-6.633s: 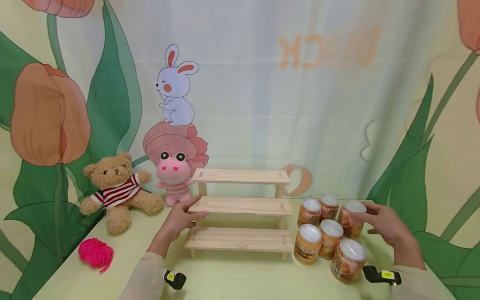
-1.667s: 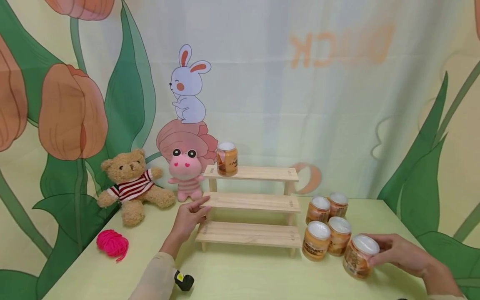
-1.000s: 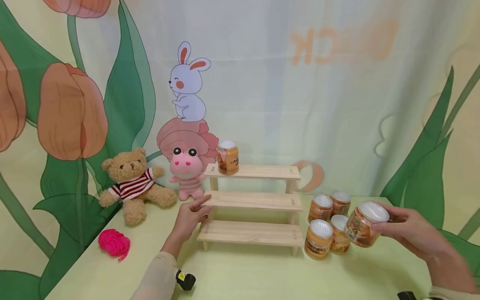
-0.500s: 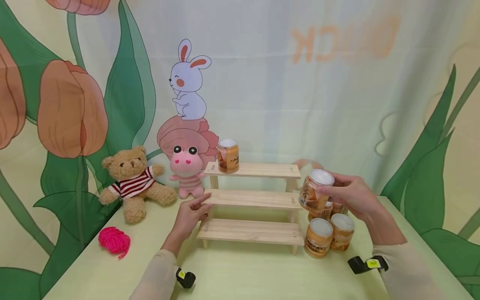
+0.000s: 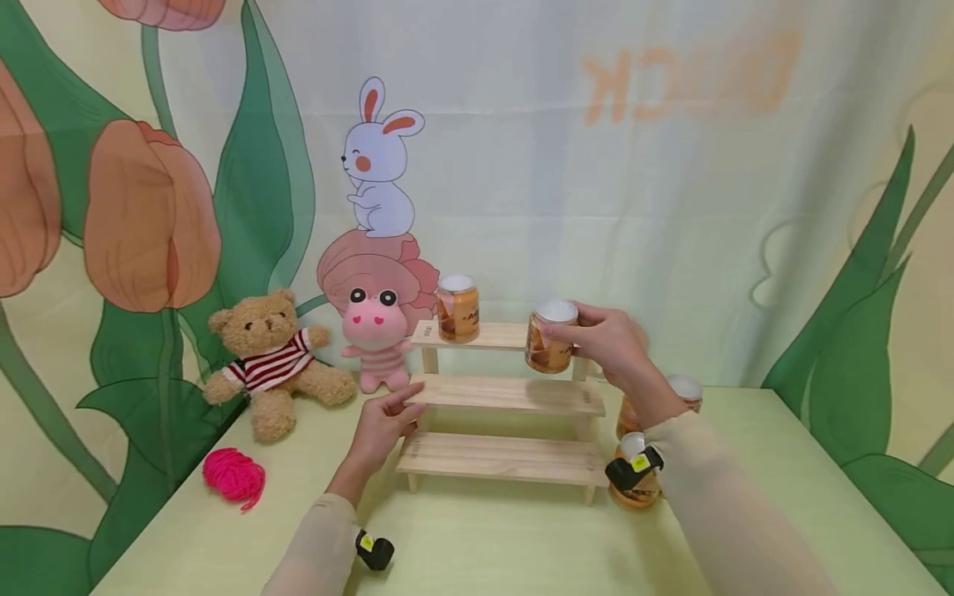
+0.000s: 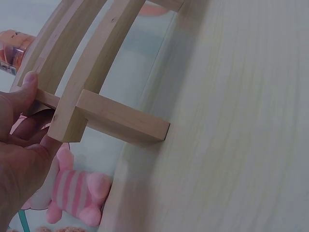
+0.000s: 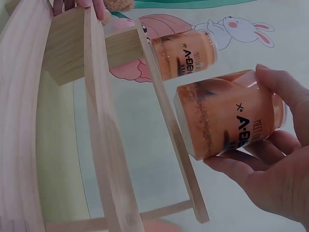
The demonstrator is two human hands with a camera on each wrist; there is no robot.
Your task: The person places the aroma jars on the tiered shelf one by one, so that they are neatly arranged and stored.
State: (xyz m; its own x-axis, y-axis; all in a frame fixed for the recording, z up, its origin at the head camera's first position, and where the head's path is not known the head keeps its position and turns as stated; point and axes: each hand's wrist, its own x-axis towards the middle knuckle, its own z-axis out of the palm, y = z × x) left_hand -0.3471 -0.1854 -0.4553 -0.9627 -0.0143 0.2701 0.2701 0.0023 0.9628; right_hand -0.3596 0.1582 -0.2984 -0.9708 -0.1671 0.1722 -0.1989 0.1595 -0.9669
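A three-tier wooden shelf (image 5: 507, 395) stands on the table. My left hand (image 5: 378, 430) grips the left end of its middle tier; in the left wrist view, the thumb and curled fingers of that hand (image 6: 21, 169) are at the board's end. My right hand (image 5: 614, 348) holds an orange-labelled can (image 5: 547, 348) with a pale lid, upright in front of the top tier's right part. In the right wrist view this can (image 7: 227, 116) has its base close to the top board; whether they touch I cannot tell. Another such can (image 5: 458, 313) stands on the top tier's left end.
Several more cans (image 5: 633, 499) stand right of the shelf, partly hidden behind my right forearm. A teddy bear (image 5: 272, 360) and a pink plush hippo (image 5: 378, 356) sit at the back left. Pink yarn (image 5: 234, 476) lies at the left. A printed curtain (image 5: 671, 207) hangs behind.
A can came to stand on the top tier's left end. My right hand then took the front right can, lifted it and carried it left to the top tier. My left hand stays at the shelf.
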